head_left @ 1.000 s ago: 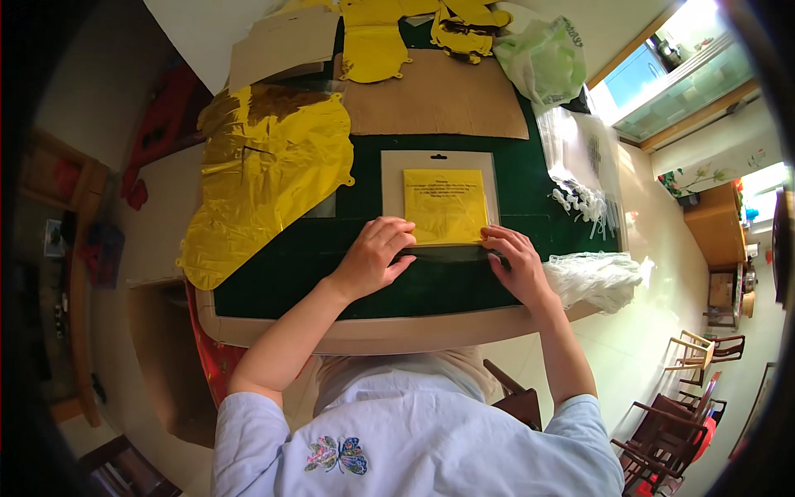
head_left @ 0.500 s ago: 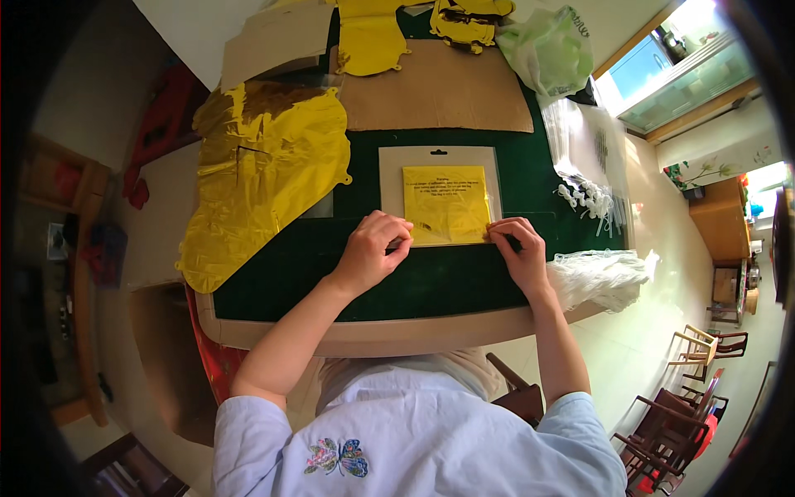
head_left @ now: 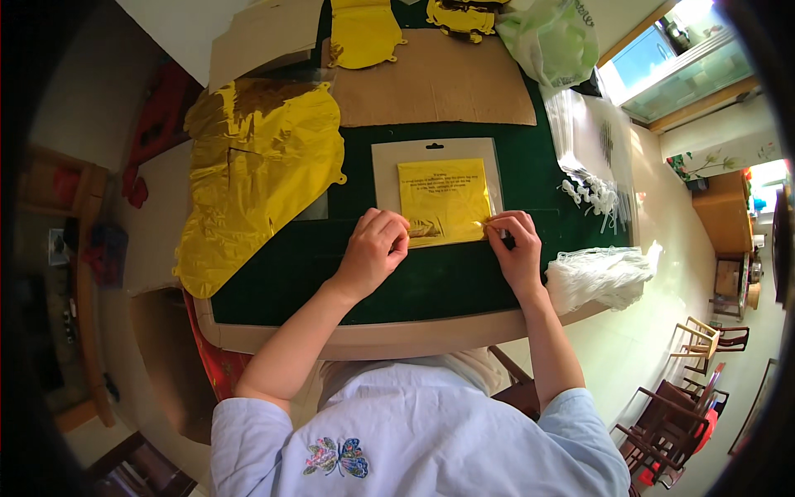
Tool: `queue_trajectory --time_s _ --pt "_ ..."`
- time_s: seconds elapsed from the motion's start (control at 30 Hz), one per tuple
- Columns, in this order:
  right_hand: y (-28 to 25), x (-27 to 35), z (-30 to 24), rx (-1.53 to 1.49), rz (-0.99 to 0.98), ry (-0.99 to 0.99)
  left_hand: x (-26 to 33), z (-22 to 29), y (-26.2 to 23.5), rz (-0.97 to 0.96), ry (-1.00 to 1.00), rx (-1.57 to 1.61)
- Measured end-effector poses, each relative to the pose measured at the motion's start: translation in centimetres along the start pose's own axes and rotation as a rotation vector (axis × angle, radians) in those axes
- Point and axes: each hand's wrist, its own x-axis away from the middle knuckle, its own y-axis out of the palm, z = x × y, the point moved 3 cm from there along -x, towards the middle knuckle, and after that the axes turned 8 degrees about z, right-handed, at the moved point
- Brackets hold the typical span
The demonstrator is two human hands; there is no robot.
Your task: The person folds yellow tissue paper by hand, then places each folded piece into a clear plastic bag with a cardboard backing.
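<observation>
A clear plastic bag with a hang hole and a pale backing card (head_left: 386, 170) lies on the green table surface in front of me. Inside, or pressed against its front, is a folded yellow foil sheet (head_left: 445, 203) with dark print near its top. My left hand (head_left: 373, 255) is closed in a pinch at the bag's lower left corner. At the lower right corner, my right hand (head_left: 517, 247) pinches the bag's edge between thumb and fingers. The fingertips partly hide both corners.
A large flat yellow foil balloon (head_left: 265, 174) lies on the left. Brown cardboard (head_left: 431, 83) and more yellow foil (head_left: 362, 37) are at the back. On the right are a pale green plastic bag (head_left: 551, 45), clear bags (head_left: 590, 137) and a bundle of white string (head_left: 600, 277).
My right hand has shifted slightly inward and up at the bag's corner. The bag is tilted a little, and the foil near its bottom shows more creases. The whole view has shifted slightly.
</observation>
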Motion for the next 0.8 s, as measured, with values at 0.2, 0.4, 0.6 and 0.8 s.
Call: queue_trajectory --time_s 0.2,0.4,0.6,0.8 --pt "0.1 0.0 -0.1 0.055 0.014 -0.014 0.2 -0.3 0.2 -0.002 -0.004 0.009" --pt "0.1 0.1 0.0 0.11 0.019 -0.029 0.3 -0.3 0.2 0.02 0.015 -0.011" --pt "0.2 0.5 0.9 0.136 0.085 -0.063 0.8 -0.3 0.4 0.013 0.058 -0.056" --pt "0.1 0.5 1.0 0.151 0.085 -0.076 1.0 -0.3 0.4 0.029 0.085 -0.084"
